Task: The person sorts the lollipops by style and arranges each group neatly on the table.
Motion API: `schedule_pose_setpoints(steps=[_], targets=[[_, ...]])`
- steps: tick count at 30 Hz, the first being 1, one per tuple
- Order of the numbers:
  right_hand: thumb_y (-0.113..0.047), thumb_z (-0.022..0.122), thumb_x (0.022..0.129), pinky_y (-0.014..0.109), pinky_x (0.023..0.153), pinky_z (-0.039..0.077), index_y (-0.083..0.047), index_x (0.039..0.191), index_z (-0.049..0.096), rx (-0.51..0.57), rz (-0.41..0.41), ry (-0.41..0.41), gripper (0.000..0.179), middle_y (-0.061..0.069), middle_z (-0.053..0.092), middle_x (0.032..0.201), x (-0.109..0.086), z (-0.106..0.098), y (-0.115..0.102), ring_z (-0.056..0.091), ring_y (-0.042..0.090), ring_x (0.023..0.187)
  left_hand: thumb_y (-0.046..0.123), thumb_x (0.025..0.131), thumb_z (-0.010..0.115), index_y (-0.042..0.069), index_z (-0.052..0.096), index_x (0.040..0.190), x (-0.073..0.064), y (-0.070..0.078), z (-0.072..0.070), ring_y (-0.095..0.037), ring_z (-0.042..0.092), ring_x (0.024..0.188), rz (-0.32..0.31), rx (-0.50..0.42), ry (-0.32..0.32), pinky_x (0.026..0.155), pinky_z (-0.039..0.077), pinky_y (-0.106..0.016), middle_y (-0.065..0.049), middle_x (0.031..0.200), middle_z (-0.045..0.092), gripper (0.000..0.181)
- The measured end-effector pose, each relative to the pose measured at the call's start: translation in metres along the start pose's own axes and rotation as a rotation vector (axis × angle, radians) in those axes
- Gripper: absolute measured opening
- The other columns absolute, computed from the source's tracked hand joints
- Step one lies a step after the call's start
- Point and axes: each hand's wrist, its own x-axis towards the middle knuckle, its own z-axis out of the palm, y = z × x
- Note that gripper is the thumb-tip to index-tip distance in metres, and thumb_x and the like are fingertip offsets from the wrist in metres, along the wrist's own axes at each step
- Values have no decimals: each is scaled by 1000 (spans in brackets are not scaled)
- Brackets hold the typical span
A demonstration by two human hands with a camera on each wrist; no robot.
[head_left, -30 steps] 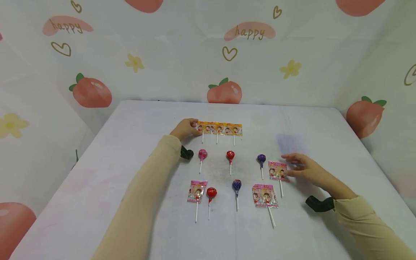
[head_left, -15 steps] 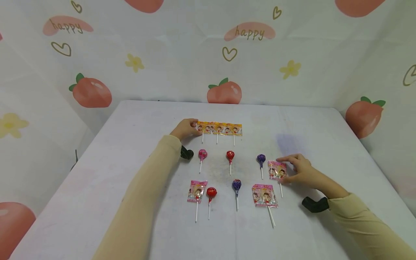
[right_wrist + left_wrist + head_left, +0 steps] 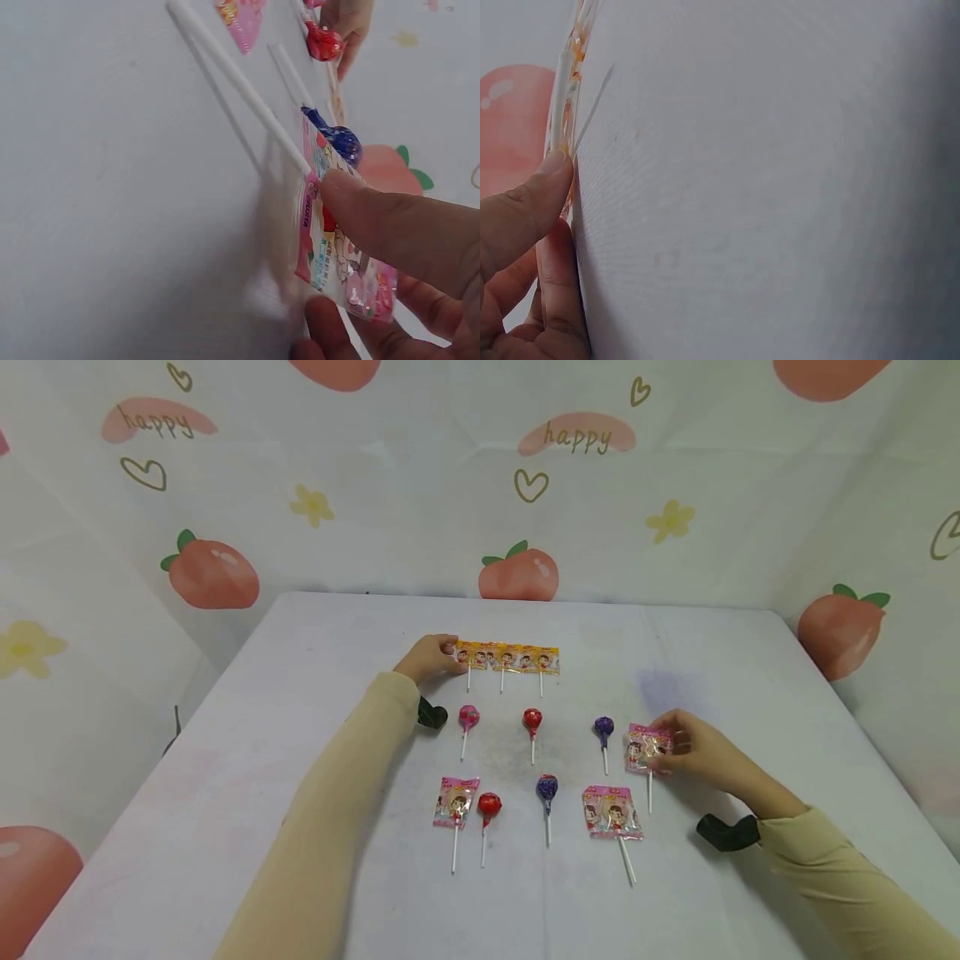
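At the back of the table, my left hand [image 3: 433, 657] pinches the left end of a row of yellow-wrapped lollipops [image 3: 507, 657]. The left wrist view has the thumb [image 3: 532, 202] against the clear wrapper [image 3: 571, 97] beside a white stick. On the right, my right hand [image 3: 701, 756] holds a pink-packet lollipop [image 3: 642, 749] by its right side. Up close in the right wrist view, the thumb presses on the front of that packet [image 3: 330, 247] while fingers curl behind it. A purple lollipop [image 3: 603, 727] lies just left of this packet.
Left of it in the middle row lie a red lollipop [image 3: 532, 719] and a pink one [image 3: 468, 717]. Nearer are two pink packets [image 3: 456, 799], another red lollipop [image 3: 489, 805] and another purple one [image 3: 547, 788]. A printed cloth [image 3: 420, 485] hangs behind the white table [image 3: 247, 760].
My right hand has closed its fingers on the pink-packet lollipop, which has shifted slightly right and up in the head view. The left hand has stayed in place.
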Motion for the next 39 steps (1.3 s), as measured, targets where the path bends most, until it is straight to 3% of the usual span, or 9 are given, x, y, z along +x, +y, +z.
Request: schedule_pose_setpoints(steps=[7, 15, 21, 23, 30, 39], targets=[[-5, 75, 82, 23, 67, 48, 8, 123, 47, 74, 12, 48, 52, 25, 54, 114, 2, -7, -4, 62, 30, 95, 19, 86, 73, 14, 43, 146, -3, 2, 0, -25, 45, 116, 3, 8, 2, 109, 33, -41, -10, 130, 52, 68], [-12, 71, 88, 19, 71, 47, 4, 121, 53, 12, -14, 121, 41, 23, 55, 120, 6, -23, -20, 59, 39, 104, 19, 86, 74, 14, 43, 146, -2, 1, 0, -24, 44, 117, 8, -3, -1, 109, 33, -40, -9, 130, 53, 68], [-19, 68, 91, 17, 72, 46, 0, 127, 50, 6, 7, 152, 45, 21, 54, 123, 15, -41, -37, 57, 41, 110, 19, 86, 74, 13, 43, 146, -2, 0, 0, -23, 44, 115, 20, 3, -3, 108, 33, -40, -9, 128, 53, 69], [-21, 68, 91, 15, 72, 46, -1, 129, 49, 8, 3, 171, 46, 19, 54, 123, 18, -46, -43, 58, 38, 110, 19, 86, 74, 13, 42, 147, -1, -1, -1, -24, 44, 115, 20, 8, -4, 108, 33, -40, -9, 128, 53, 69], [-21, 70, 90, 17, 68, 48, -5, 130, 50, 97, -66, 266, 48, 4, 56, 113, 34, -56, -61, 57, -5, 91, 20, 85, 75, 15, 43, 147, 3, -2, 0, -24, 45, 116, 1, 11, 2, 109, 33, -41, -9, 130, 53, 69], [-20, 68, 91, 17, 70, 50, -10, 133, 48, 191, -90, 282, 47, 8, 54, 115, 64, -53, -78, 59, 7, 90, 20, 86, 74, 12, 42, 147, 2, -1, 0, -25, 46, 117, 21, 33, -1, 109, 33, -41, -10, 131, 53, 69]])
